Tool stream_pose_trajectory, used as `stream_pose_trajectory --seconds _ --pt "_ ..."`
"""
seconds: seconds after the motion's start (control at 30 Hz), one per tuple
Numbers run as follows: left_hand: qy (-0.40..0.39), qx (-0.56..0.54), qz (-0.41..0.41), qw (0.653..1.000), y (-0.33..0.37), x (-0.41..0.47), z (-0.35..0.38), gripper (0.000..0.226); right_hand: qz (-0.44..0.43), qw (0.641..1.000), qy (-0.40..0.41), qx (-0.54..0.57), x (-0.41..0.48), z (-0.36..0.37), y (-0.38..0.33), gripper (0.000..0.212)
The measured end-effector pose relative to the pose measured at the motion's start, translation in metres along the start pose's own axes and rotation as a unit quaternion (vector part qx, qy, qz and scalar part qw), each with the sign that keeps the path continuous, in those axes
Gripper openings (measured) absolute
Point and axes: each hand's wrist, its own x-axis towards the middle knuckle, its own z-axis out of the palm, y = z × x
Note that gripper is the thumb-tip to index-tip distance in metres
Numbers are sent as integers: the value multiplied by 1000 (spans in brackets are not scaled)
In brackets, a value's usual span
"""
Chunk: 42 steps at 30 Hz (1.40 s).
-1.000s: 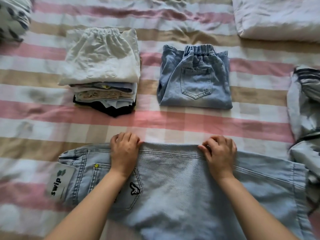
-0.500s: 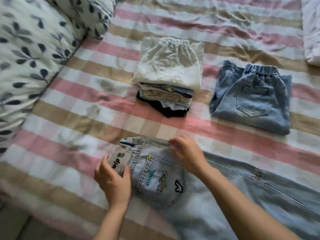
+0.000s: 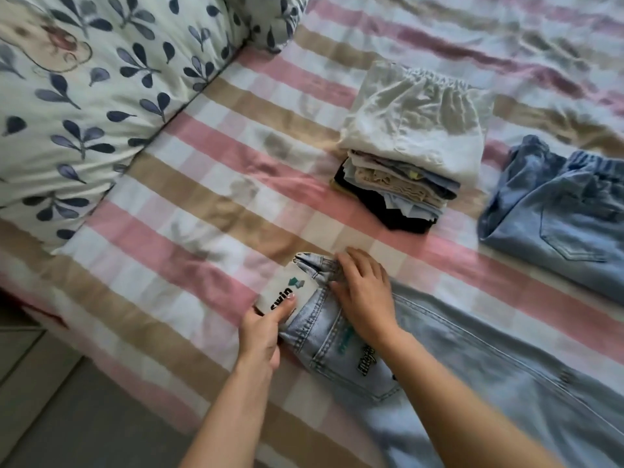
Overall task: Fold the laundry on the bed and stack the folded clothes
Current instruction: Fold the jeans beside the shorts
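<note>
- The bed [image 3: 216, 184], under a pink, tan and white striped sheet, carries everything. A leaf-print quilt [image 3: 84, 96] is bunched along its far left side.
- The unfolded jeans [image 3: 472, 383], the piece in hand, lie flat along the bed's near edge. The waistband points left and the legs run off to the right, out of sight.
- The folded jeans [image 3: 560, 228] sit by themselves towards the right edge.
- The stack [image 3: 412, 153] of folded clothes, with a white piece on top, stands near the middle of the bed, well beyond the waistband.
- The right hand [image 3: 364, 288] lies flat on the waistband with its fingers loosely spread, pinning the denim without gripping it.
- The left hand [image 3: 260, 332] pinches the card tag [image 3: 287, 292] at the waistband's end, with the thumb on top.
- To my eye the tag wants laying flat against the denim, or tucking inside, before any fold, so it makes no lump.
- The right hand's weight should stop the cloth sliding while that is done.
- Folds matched to the folded jeans' outline would stack neatly.
</note>
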Motion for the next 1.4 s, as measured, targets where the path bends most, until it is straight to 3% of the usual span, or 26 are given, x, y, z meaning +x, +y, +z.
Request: stream_pose_trajectory --seconds 0.1,0.2,0.27,0.4,0.5,0.6,0.67,0.77,0.87,1.0,1.07,1.13,1.23,1.3,1.33,1.4 --pt "-32 7 29 999 7 -17 1 26 9 987 113 115 -41 -25 -3 27" --pt "-56 37 62 996 13 -33 5 16 45 958 57 277 -61 -48 -22 19" --pt "-93 41 62 993 21 -41 7 11 73 946 8 316 -60 -52 -41 28" --pt "-166 77 -55 982 48 -42 15 46 137 950 5 280 -65 -39 -85 80" --pt "-205 217 -21 954 64 -47 28 32 167 937 97 291 -81 -33 -103 87" --pt "-271 288 57 917 64 -63 41 19 213 845 264 414 -97 -42 -101 59" --pt "-311 331 125 882 54 -78 51 25 237 769 330 493 -113 -56 -90 45" --pt "-402 386 225 799 24 -107 76 35 289 700 399 517 -146 -73 -56 32" --pt "-478 405 268 732 -17 -132 102 42 360 668 430 489 -188 -87 -10 20" --pt "-487 479 399 611 -80 -151 114 30 422 634 439 476 -238 -87 45 20" --pt "-466 508 498 526 -106 -156 110 28 447 625 436 469 -255 -78 63 20" --pt "-435 526 562 467 -127 -156 105 31 478 625 423 450 -267 -65 79 25" --pt "-400 604 566 393 -143 -151 99 38 512 644 380 422 -276 -50 94 38" --pt "-391 636 570 343 -148 -148 98 40 521 675 350 387 -278 -44 99 44" --pt "-391 631 576 342 -149 -146 98 38 522 690 338 371 -278 -42 100 46" --pt "-375 603 594 378 -146 -145 99 37 524 708 324 346 -280 -41 102 47"
